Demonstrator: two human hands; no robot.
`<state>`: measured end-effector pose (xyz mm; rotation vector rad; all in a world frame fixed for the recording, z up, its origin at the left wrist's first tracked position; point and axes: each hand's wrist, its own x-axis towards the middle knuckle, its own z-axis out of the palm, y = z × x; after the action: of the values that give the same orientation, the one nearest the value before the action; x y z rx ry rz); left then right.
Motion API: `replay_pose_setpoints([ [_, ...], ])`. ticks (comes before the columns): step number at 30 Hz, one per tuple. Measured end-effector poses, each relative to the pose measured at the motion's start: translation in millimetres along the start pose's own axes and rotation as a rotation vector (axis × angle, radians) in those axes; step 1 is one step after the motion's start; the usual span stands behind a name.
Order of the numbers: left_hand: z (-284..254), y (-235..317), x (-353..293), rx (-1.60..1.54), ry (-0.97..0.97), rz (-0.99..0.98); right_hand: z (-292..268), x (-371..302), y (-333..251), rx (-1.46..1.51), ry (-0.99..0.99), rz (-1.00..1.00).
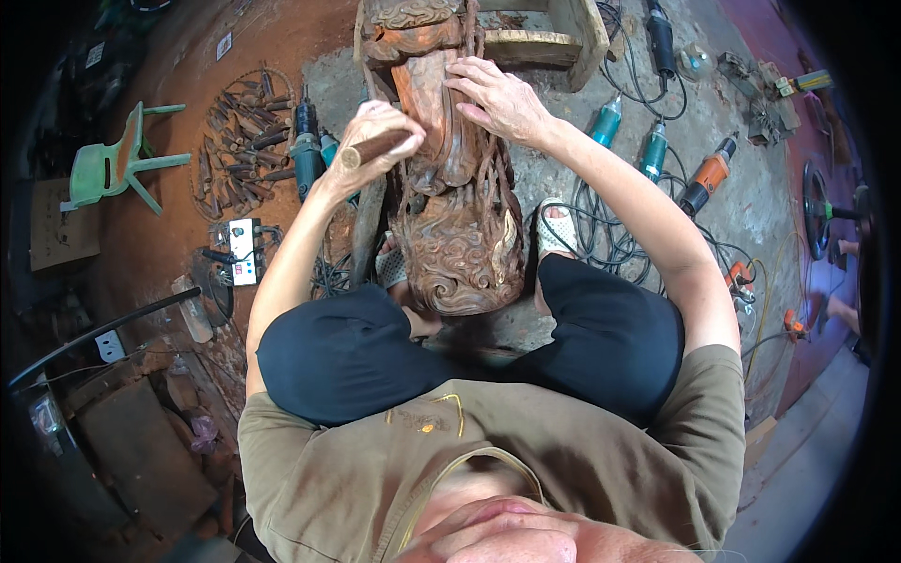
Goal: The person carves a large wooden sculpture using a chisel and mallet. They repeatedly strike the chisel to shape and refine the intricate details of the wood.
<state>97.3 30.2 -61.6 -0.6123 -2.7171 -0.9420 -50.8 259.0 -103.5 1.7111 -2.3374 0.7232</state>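
Observation:
A large carved wooden piece, reddish brown with curling relief, lies between my knees and stretches away from me. My left hand is closed around a wooden-handled carving tool at the carving's left side. The thick round handle sticks out toward me, and its working end is hidden behind the hand. Flat on the carving's upper right part rests my right hand, fingers stretched out and holding nothing. Under those fingers the wood surface looks smoother and more orange.
Left of the carving are a heap of wooden-handled tools, a green plastic chair and a white power strip. To the right, corded green power tools and an orange one lie among tangled black cables. A wooden frame stands beyond.

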Motion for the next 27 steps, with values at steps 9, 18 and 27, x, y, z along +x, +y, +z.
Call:
replay_pose_setpoints([
  [9, 1, -21, 52, 0.256, 0.321, 0.064, -2, 3, -1, -0.017, 0.000, -0.004],
  [18, 9, -2, 19, -0.031, 0.148, -0.018, 4, 1, 3, -0.014, 0.007, 0.000],
  [27, 4, -12, 44, 0.156, 0.295, -0.032, 1, 2, 1, -0.031, 0.021, -0.016],
])
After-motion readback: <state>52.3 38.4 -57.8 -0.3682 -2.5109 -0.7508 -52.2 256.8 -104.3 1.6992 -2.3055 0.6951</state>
